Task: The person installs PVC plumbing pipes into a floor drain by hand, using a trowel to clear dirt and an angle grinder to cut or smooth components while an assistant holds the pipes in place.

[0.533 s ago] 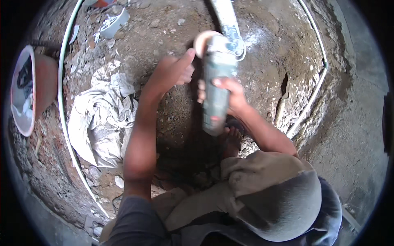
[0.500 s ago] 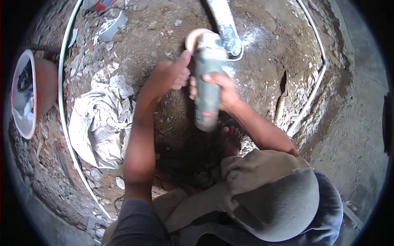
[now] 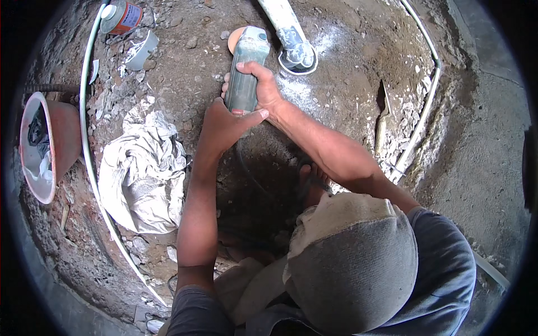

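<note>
A green angle grinder with a pale orange disc points away from me above the dirt. My right hand is wrapped round the grinder's body from the right, thumb on top and fingertips showing at its left side. At the rear end my left hand cups the grinder, thumb stretched across beneath it; its other fingers are mostly hidden. Just right of the grinder's head lies a white pipe with an elbow end, apart from the disc. White dust is spread around the elbow.
A crumpled white sack lies at left, beside a thin pale pipe. Beyond that are a reddish tub, a can and a cut white container. A trowel lies at right. A dark cord hangs below the grinder.
The grinder has moved left and farther from me in my right hand. My left hand has shifted from beside the disc to the grinder's rear end.
</note>
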A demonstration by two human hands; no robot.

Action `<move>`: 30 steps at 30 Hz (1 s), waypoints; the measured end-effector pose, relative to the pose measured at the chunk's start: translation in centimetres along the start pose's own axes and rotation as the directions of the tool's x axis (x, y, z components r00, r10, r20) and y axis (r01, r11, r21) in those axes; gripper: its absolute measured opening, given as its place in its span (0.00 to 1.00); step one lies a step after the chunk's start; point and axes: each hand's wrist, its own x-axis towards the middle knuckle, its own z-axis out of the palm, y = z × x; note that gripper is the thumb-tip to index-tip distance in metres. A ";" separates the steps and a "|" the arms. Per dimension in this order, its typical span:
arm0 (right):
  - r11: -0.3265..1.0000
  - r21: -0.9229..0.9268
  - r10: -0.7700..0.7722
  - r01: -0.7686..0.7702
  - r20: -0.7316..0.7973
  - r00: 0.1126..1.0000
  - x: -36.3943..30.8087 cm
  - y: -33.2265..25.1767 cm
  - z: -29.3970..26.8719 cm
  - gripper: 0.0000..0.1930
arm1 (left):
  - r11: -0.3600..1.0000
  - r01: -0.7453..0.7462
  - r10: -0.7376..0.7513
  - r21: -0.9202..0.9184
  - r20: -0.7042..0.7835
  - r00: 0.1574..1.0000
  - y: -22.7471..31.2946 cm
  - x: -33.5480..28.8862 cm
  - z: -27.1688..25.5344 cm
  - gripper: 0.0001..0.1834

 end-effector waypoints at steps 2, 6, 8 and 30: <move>1.000 0.011 0.022 -0.022 -0.012 1.000 0.3 0.0 -0.4 0.24 | 0.981 0.163 -0.162 0.108 -0.018 0.987 -0.1 0.4 0.1 0.26; 1.000 0.015 -0.007 0.007 -0.022 1.000 0.8 0.3 -0.9 0.24 | 0.994 0.101 -0.097 0.049 -0.083 0.992 -2.3 1.5 0.5 0.20; 0.999 0.036 -0.017 0.017 -0.009 1.000 1.1 0.2 -1.4 0.24 | 0.985 0.127 -0.114 0.118 -0.110 0.987 -2.2 1.9 0.6 0.22; 0.992 0.115 -0.052 0.054 -0.020 0.998 1.4 0.0 -3.1 0.24 | 0.923 0.164 -0.134 0.349 -0.109 0.985 -1.6 3.4 1.5 0.23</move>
